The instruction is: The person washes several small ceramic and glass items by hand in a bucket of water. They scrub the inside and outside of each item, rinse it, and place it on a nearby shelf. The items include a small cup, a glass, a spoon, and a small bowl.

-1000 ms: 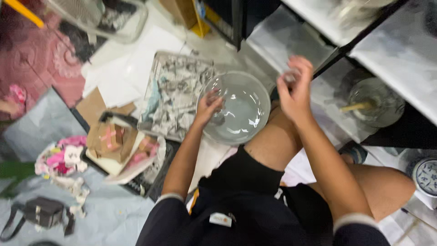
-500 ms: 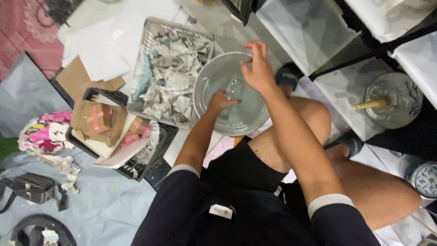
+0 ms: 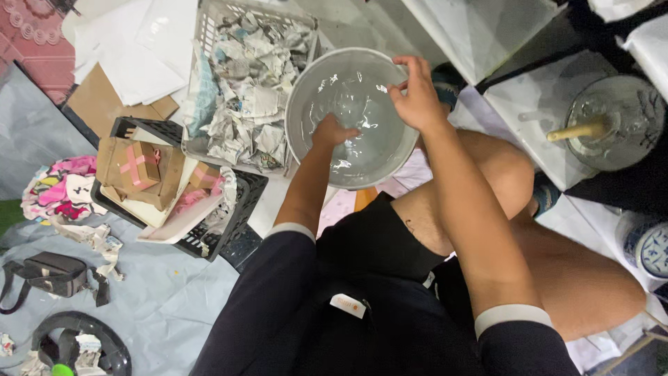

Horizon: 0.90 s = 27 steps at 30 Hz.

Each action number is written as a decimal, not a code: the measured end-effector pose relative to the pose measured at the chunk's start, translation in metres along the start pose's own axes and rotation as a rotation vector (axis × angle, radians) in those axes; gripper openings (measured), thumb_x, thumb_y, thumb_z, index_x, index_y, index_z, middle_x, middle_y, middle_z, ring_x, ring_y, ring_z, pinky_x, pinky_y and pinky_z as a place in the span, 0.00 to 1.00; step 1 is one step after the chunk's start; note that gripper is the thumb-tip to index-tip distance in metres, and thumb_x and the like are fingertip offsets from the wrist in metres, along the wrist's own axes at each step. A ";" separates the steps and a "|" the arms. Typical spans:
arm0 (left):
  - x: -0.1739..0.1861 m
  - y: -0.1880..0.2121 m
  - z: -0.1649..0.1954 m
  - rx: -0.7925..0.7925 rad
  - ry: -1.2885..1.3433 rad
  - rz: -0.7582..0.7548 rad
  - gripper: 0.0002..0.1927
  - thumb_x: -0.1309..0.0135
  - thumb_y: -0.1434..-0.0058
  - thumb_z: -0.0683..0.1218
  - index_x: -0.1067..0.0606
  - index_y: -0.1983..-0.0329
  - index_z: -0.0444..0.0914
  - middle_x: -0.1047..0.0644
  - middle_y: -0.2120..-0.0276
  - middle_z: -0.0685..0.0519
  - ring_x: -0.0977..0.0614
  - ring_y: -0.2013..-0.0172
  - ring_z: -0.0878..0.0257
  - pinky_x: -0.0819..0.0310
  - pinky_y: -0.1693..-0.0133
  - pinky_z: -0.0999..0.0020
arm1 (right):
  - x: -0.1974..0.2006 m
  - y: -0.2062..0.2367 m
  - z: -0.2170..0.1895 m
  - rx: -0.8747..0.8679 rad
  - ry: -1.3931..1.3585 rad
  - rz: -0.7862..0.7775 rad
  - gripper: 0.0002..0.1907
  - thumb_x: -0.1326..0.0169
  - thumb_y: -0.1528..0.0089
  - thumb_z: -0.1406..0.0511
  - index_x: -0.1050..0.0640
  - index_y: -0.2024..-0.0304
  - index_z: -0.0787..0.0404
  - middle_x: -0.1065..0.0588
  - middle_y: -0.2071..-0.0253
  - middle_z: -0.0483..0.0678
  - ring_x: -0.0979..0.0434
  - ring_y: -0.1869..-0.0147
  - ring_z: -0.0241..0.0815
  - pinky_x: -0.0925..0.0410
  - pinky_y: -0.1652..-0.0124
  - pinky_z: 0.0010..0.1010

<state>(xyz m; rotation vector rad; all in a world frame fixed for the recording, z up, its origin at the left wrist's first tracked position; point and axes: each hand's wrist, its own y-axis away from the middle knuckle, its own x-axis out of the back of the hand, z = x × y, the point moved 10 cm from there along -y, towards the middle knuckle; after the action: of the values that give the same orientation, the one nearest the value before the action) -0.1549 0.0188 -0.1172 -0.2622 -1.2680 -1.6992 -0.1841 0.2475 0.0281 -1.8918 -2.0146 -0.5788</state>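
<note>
A large clear glass bowl (image 3: 327, 80) rests over my bare knee. My left hand (image 3: 332, 130) is down inside the bowl, fingers curled against its bottom; whether it holds anything I cannot tell. My right hand (image 3: 417, 97) pinches the bowl's right rim between thumb and fingers. I wear a dark top with white cuffs and dark shorts.
A white basket (image 3: 209, 28) of crumpled newspaper sits left of the bowl. A black crate (image 3: 236, 223) holds small cardboard boxes with pink tape. A glass jar with a wooden stick (image 3: 612, 125) stands on a shelf at right. A dark bag (image 3: 49, 271) lies at lower left.
The bowl has come closer over my knee. My left hand has gone deeper into it and my right hand has shifted along to its right rim.
</note>
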 end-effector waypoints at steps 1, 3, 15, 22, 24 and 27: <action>-0.004 0.000 -0.002 0.010 -0.043 -0.032 0.51 0.28 0.67 0.68 0.25 0.43 0.34 0.20 0.48 0.42 0.18 0.46 0.51 0.24 0.47 0.57 | -0.002 0.003 -0.003 0.025 0.000 -0.022 0.26 0.42 0.37 0.73 0.33 0.37 0.59 0.37 0.37 0.57 0.21 0.51 0.47 0.26 0.49 0.33; -0.011 0.000 -0.004 0.024 -0.128 -0.086 0.48 0.29 0.67 0.68 0.22 0.43 0.40 0.21 0.44 0.47 0.19 0.44 0.52 0.25 0.45 0.57 | -0.006 0.006 -0.011 0.085 -0.001 -0.061 0.25 0.42 0.36 0.72 0.33 0.38 0.60 0.37 0.37 0.57 0.21 0.50 0.48 0.26 0.50 0.33; -0.017 0.003 -0.008 0.065 -0.289 -0.071 0.40 0.29 0.62 0.57 0.21 0.43 0.41 0.18 0.46 0.49 0.17 0.44 0.54 0.22 0.45 0.61 | -0.027 0.024 -0.019 0.071 0.070 -0.227 0.20 0.46 0.35 0.72 0.30 0.40 0.57 0.35 0.36 0.55 0.21 0.52 0.49 0.28 0.51 0.37; 0.017 0.018 0.034 -0.215 -0.018 0.249 0.47 0.24 0.67 0.57 0.27 0.42 0.40 0.18 0.53 0.46 0.17 0.50 0.50 0.24 0.50 0.55 | -0.016 0.031 -0.014 0.082 0.064 -0.184 0.20 0.44 0.35 0.71 0.29 0.40 0.57 0.32 0.39 0.54 0.21 0.54 0.48 0.27 0.53 0.36; 0.016 0.019 0.033 -0.186 0.041 0.228 0.43 0.26 0.64 0.57 0.26 0.43 0.41 0.17 0.52 0.47 0.16 0.50 0.51 0.23 0.49 0.56 | -0.013 0.032 -0.011 0.082 0.049 -0.169 0.21 0.44 0.35 0.70 0.29 0.40 0.57 0.31 0.39 0.53 0.21 0.53 0.46 0.27 0.52 0.36; 0.026 0.026 0.040 -0.300 0.191 0.315 0.49 0.25 0.66 0.54 0.28 0.37 0.40 0.18 0.53 0.44 0.16 0.52 0.49 0.23 0.50 0.56 | -0.010 0.033 -0.008 0.120 0.021 -0.145 0.22 0.45 0.36 0.72 0.29 0.40 0.58 0.32 0.39 0.54 0.22 0.54 0.48 0.28 0.52 0.36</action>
<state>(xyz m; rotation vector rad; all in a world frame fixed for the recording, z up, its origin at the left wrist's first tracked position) -0.1623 0.0378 -0.0667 -0.4410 -0.7841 -1.5925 -0.1508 0.2359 0.0329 -1.6748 -2.1357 -0.4995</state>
